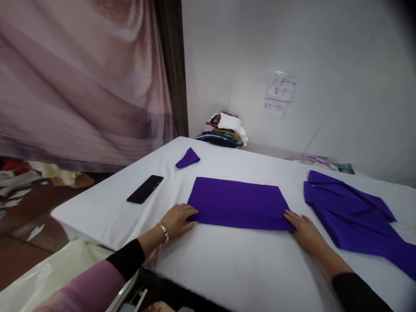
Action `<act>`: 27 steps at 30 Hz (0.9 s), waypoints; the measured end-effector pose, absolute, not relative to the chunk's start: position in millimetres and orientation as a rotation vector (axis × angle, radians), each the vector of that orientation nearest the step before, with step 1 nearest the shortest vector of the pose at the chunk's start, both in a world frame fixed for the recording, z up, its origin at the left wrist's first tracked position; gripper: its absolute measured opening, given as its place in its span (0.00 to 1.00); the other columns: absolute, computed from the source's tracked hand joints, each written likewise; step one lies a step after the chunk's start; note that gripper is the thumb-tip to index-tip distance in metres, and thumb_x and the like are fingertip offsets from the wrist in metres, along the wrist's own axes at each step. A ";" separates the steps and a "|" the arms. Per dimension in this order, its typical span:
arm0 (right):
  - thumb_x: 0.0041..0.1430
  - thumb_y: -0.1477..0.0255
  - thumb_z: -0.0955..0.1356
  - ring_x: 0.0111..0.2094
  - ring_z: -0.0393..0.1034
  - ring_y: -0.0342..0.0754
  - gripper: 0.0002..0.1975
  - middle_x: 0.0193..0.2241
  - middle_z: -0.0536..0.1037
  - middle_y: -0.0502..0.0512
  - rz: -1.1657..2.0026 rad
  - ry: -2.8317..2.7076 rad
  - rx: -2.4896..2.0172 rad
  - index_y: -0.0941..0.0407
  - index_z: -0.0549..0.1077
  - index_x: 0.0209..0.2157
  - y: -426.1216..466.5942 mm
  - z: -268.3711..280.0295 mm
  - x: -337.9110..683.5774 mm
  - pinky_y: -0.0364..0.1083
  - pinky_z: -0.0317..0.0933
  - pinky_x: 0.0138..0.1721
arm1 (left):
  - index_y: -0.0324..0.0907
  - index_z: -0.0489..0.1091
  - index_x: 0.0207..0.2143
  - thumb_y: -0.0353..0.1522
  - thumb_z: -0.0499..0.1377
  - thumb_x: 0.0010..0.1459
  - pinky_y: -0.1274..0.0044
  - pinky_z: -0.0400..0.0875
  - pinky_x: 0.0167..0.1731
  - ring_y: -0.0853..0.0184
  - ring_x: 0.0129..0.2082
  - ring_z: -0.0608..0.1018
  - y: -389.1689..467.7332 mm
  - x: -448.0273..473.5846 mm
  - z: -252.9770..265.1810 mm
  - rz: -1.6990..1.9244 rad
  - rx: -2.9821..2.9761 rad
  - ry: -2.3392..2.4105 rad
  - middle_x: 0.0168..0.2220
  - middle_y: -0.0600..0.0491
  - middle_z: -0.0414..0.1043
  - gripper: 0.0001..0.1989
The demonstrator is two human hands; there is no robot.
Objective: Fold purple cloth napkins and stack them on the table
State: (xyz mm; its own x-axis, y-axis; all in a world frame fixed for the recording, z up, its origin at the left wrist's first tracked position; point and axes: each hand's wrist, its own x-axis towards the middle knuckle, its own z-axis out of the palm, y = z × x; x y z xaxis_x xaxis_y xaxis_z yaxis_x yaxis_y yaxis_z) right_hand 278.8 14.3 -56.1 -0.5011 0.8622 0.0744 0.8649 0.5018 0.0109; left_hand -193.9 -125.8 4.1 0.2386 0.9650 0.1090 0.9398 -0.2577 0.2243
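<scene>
A flat purple cloth [238, 204] lies in a rectangle on the white-covered table [253, 268], its long edges running left to right. My left hand [179, 220], with a bracelet on the wrist, pinches its near left corner between thumb and fingers. At the near right corner, my right hand [305, 232] is closed on the cloth's edge, fingertips on top; its thumb is mostly hidden. To the right lies a larger, crumpled purple cloth [352, 216]. A small folded purple piece [188, 157] sits beyond the rectangle's far left corner.
A black phone [145, 189] lies on the table's left part. Piled fabrics [224, 129] stand at the far edge by the wall, and more cloth [315, 162] lies farther right. A pink curtain [81, 78] hangs at the left. Handwritten papers [281, 86] are on the wall.
</scene>
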 end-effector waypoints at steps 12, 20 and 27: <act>0.61 0.61 0.56 0.63 0.44 0.50 0.26 0.61 0.56 0.55 0.497 -2.693 -1.105 0.52 0.57 0.59 -21.6 -6.3 114.1 0.56 0.35 0.60 | 0.41 0.56 0.58 0.50 0.46 0.57 0.60 0.44 0.59 0.55 0.63 0.50 -5.5 -143.2 -13.8 0.271 2.317 1.958 0.64 0.44 0.47 0.33; 0.62 0.53 0.53 0.64 0.36 0.53 0.33 0.63 0.48 0.60 0.454 -2.789 -1.122 0.57 0.49 0.62 21.4 -25.0 29.9 0.59 0.30 0.60 | 0.38 0.50 0.61 0.53 0.39 0.57 0.59 0.38 0.59 0.55 0.64 0.45 12.7 -149.6 -35.2 0.186 2.125 2.144 0.65 0.44 0.44 0.38; 0.62 0.53 0.50 0.64 0.35 0.51 0.33 0.64 0.46 0.56 0.315 -2.624 -1.645 0.56 0.48 0.62 89.8 -34.0 133.9 0.59 0.30 0.60 | 0.40 0.52 0.61 0.56 0.38 0.55 0.58 0.39 0.59 0.54 0.64 0.47 14.4 -150.4 -36.7 0.219 2.133 2.154 0.64 0.46 0.47 0.39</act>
State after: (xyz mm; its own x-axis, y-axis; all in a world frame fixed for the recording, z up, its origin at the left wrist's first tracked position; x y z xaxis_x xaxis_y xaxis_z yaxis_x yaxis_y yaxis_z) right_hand 133.9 89.8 -34.0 -0.4414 0.8935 -0.0829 0.8877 0.4213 -0.1859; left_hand -150.4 14.4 -36.7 -0.0122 0.9995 0.0290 0.9848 0.0070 0.1733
